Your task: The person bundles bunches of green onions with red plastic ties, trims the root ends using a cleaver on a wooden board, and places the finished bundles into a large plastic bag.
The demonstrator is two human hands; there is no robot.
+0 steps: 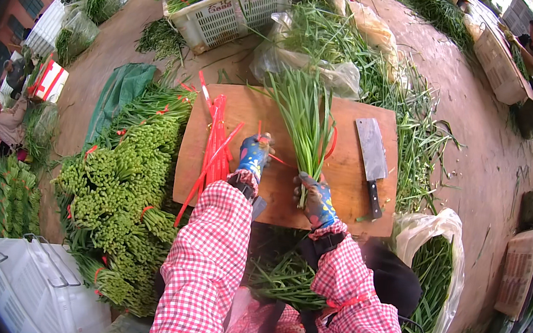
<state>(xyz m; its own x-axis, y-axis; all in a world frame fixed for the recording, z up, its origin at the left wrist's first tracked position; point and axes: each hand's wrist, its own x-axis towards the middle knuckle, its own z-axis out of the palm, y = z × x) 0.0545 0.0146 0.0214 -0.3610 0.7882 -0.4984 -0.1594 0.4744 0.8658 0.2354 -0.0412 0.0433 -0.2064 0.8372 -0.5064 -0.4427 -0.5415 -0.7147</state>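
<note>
Red lettering, too blurred to read surely, on the white plastic crate (259,11) wall

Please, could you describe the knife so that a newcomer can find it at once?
Look for the wooden board near the picture's middle. On its right part, right of the green bunch, lies the knife, its black handle at the near end. Its broad grey blade sets it apart from the bunch and the red strips.

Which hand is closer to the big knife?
The right hand. It grips the green bunch to the left of the knife, while the left hand is farther away, beside the red strips.
</note>
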